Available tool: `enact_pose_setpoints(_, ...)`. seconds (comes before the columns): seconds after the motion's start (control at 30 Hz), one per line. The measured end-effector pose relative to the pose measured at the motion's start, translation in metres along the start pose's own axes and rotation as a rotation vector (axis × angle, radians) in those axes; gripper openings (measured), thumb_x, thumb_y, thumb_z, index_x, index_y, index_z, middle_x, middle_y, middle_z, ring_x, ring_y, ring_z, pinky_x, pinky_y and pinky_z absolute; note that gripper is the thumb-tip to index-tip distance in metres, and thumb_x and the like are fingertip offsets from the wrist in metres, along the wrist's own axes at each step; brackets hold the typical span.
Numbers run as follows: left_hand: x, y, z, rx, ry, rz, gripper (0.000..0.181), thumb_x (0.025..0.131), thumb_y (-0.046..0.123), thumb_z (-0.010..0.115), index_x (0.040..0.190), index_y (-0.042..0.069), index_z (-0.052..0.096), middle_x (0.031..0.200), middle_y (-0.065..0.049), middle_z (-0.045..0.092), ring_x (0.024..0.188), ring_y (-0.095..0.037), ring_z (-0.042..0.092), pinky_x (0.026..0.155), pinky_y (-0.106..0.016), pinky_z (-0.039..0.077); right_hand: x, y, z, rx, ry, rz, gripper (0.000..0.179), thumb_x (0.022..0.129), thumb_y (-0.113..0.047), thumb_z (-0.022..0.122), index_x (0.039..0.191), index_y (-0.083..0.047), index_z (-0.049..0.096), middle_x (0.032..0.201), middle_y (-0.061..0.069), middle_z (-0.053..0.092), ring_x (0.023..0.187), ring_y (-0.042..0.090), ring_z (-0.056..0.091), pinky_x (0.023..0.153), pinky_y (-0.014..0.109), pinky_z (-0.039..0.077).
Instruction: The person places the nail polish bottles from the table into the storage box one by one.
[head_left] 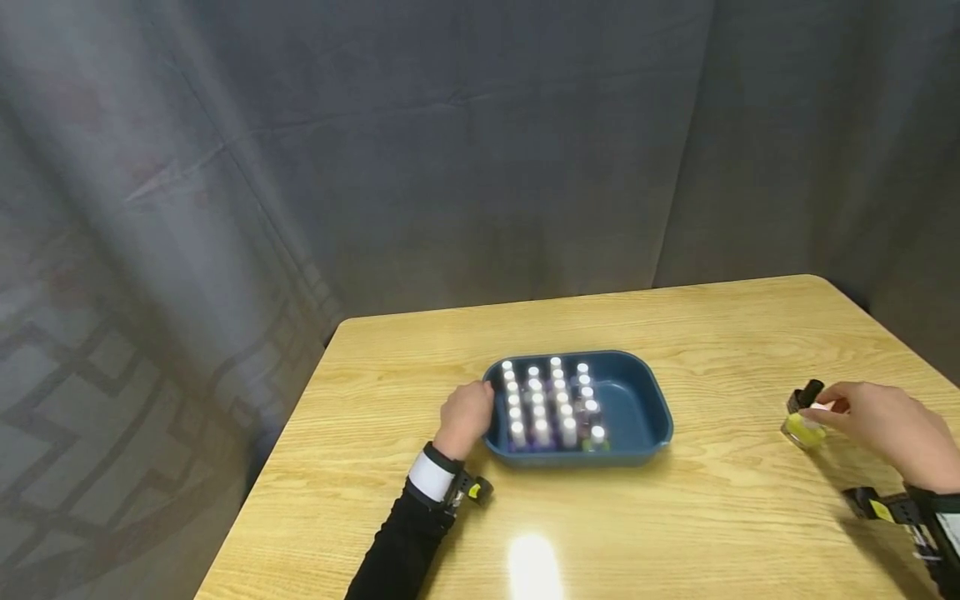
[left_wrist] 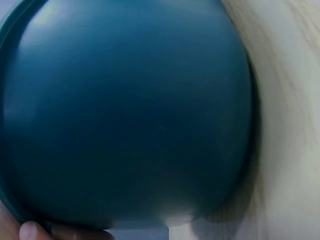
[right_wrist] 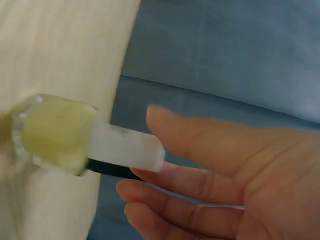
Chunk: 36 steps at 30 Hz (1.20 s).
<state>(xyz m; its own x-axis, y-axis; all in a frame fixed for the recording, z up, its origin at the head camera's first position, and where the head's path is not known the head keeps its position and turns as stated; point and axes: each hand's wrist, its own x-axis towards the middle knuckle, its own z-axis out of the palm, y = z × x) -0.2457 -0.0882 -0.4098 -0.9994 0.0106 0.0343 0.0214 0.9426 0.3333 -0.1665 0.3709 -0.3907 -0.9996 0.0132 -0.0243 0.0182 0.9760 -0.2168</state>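
Observation:
My left hand (head_left: 467, 410) grips the left rim of a blue plastic tray (head_left: 626, 410). Its fingertips (left_wrist: 32, 231) show at the rim in the left wrist view, where the tray's outer wall fills most of the picture. Several small bottles with white caps (head_left: 541, 427) stand in rows over the tray's left and middle. Far to the right, my right hand (head_left: 892, 425) has thumb and index finger at either side of the white cap (right_wrist: 127, 146) of a yellow nail polish bottle (right_wrist: 57, 132). A black-capped bottle (head_left: 810, 393) is close behind it, mostly hidden.
Both things rest on a light wooden table (head_left: 735, 500) with rounded far corners. Grey curtains (head_left: 480, 167) hang behind it and along the sides. A small camera (head_left: 477, 490) is strapped at the left wrist, and another (head_left: 866, 502) at the right wrist.

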Motion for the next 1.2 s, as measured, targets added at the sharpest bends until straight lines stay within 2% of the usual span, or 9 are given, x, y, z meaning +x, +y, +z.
enact_pose_setpoints(0.07, 0.0, 0.0, 0.001, 0.005, 0.003, 0.002, 0.046, 0.099, 0.029, 0.034, 0.072, 0.003, 0.061, 0.075, -0.016, 0.065, 0.064, -0.026, 0.061, 0.046, -0.035, 0.044, 0.0, -0.002, 0.003, -0.014, 0.009, -0.007, 0.038, 0.083, -0.033, 0.064, 0.082, 0.005, 0.061, 0.067, 0.008, 0.057, 0.056, 0.018, 0.048, 0.051, 0.032, 0.037)
enact_pose_setpoints(0.17, 0.0, 0.0, 0.001, 0.008, 0.008, 0.004, 0.046, 0.098, 0.029, 0.034, 0.073, 0.002, 0.062, 0.076, -0.016, 0.065, 0.063, -0.027, 0.061, 0.046, -0.035, 0.044, -0.002, -0.007, 0.007, -0.045, 0.051, -0.002, 0.035, 0.085, -0.033, 0.062, 0.076, 0.0, 0.061, 0.062, 0.003, 0.054, 0.052, 0.014, 0.043, 0.05, 0.029, 0.034)
enact_pose_setpoints(0.3, 0.0, 0.0, 0.001, 0.008, 0.01, 0.007, 0.046, 0.099, 0.029, 0.034, 0.074, 0.002, 0.063, 0.075, -0.016, 0.065, 0.061, -0.025, 0.06, 0.045, -0.034, 0.043, -0.004, -0.015, 0.004, -0.041, 0.081, -0.023, 0.033, 0.085, -0.031, 0.063, 0.076, 0.001, 0.061, 0.06, 0.002, 0.051, 0.051, 0.013, 0.041, 0.049, 0.028, 0.031)
enact_pose_setpoints(0.33, 0.0, 0.0, 0.001, 0.011, 0.01, 0.009, 0.046, 0.099, 0.029, 0.034, 0.074, 0.002, 0.063, 0.075, -0.016, 0.065, 0.062, -0.025, 0.06, 0.045, -0.034, 0.044, -0.005, -0.018, 0.001, -0.027, 0.086, -0.055, 0.022, 0.083, -0.02, 0.065, 0.077, 0.002, 0.061, 0.06, 0.002, 0.051, 0.051, 0.014, 0.041, 0.048, 0.028, 0.031)
enact_pose_setpoints(0.4, 0.0, 0.0, 0.001, 0.012, 0.011, 0.008, 0.046, 0.099, 0.029, 0.034, 0.075, 0.002, 0.063, 0.076, -0.016, 0.065, 0.063, -0.026, 0.061, 0.045, -0.034, 0.044, -0.006, -0.027, -0.001, -0.025, 0.107, -0.084, 0.022, 0.085, -0.02, 0.063, 0.078, 0.001, 0.061, 0.059, 0.0, 0.049, 0.052, 0.013, 0.038, 0.049, 0.027, 0.028)
enact_pose_setpoints(0.6, 0.001, -0.001, 0.002, 0.011, 0.015, 0.0, 0.046, 0.098, 0.028, 0.034, 0.075, 0.001, 0.063, 0.077, -0.017, 0.066, 0.065, -0.028, 0.062, 0.046, -0.036, 0.045, -0.009, -0.069, -0.015, 0.04, 0.241, -0.184, 0.026, 0.087, -0.026, 0.062, 0.088, 0.0, 0.064, 0.067, -0.001, 0.057, 0.055, 0.009, 0.041, 0.049, 0.025, 0.032)
enact_pose_setpoints(0.83, 0.0, -0.001, 0.001, 0.002, 0.022, 0.008, 0.046, 0.098, 0.029, 0.034, 0.075, 0.002, 0.063, 0.077, -0.017, 0.066, 0.064, -0.028, 0.062, 0.046, -0.036, 0.045, -0.013, -0.13, -0.025, 0.176, 0.447, -0.384, 0.013, 0.08, -0.022, 0.07, 0.085, -0.01, 0.066, 0.074, -0.004, 0.06, 0.06, -0.001, 0.04, 0.05, 0.02, 0.033)
enact_pose_setpoints(0.93, 0.0, -0.001, 0.001, -0.001, 0.019, 0.008, 0.046, 0.098, 0.029, 0.034, 0.074, 0.002, 0.063, 0.076, -0.016, 0.065, 0.064, -0.027, 0.061, 0.046, -0.036, 0.045, -0.011, -0.15, -0.02, 0.177, 0.437, -0.435, 0.013, 0.079, -0.021, 0.071, 0.085, -0.012, 0.066, 0.073, -0.007, 0.058, 0.061, -0.001, 0.041, 0.051, 0.019, 0.034)
enact_pose_setpoints(1.2, 0.0, 0.001, 0.0, -0.005, 0.007, 0.005, 0.046, 0.099, 0.028, 0.034, 0.073, 0.002, 0.062, 0.074, -0.016, 0.064, 0.061, -0.025, 0.06, 0.045, -0.035, 0.044, -0.005, -0.178, 0.008, 0.131, 0.298, -0.496, 0.011, 0.078, -0.018, 0.07, 0.086, -0.013, 0.064, 0.074, -0.009, 0.056, 0.064, 0.002, 0.045, 0.053, 0.022, 0.038)
